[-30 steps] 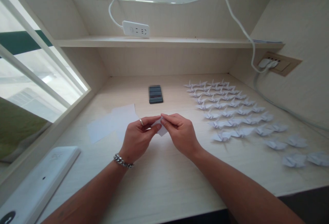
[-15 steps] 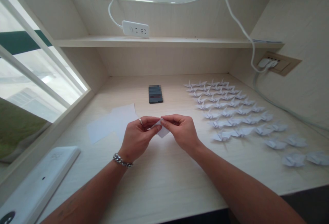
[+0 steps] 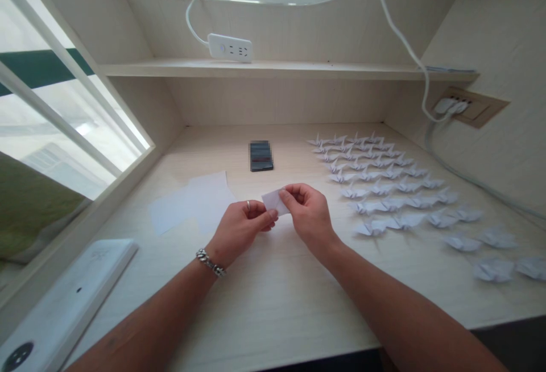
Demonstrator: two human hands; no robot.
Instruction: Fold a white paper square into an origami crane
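Between my hands, above the desk, is a small folded piece of white paper [image 3: 273,200]. My right hand [image 3: 309,210] pinches its upper right part between thumb and fingers. My left hand [image 3: 245,224], with a ring and a chain bracelet, pinches the lower left corner. White paper sheets [image 3: 187,201] lie flat on the desk to the left, partly hidden behind my left hand. On the right, several white paper cranes [image 3: 384,173] stand in rows, with several looser folded paper pieces [image 3: 493,269] nearer the front right edge.
A dark, blurred flat object [image 3: 261,156] lies on the desk [image 3: 264,304] beyond my hands. A long white box-like object [image 3: 72,292] sits at the left. On the shelf [image 3: 290,69] rests a power strip [image 3: 230,48]; its cable runs to a wall socket [image 3: 473,106].
The folded paper has been turned, and more of its face now shows upward. My left hand has slid to its lower corner, while my right hand keeps hold. The view has shifted slightly.
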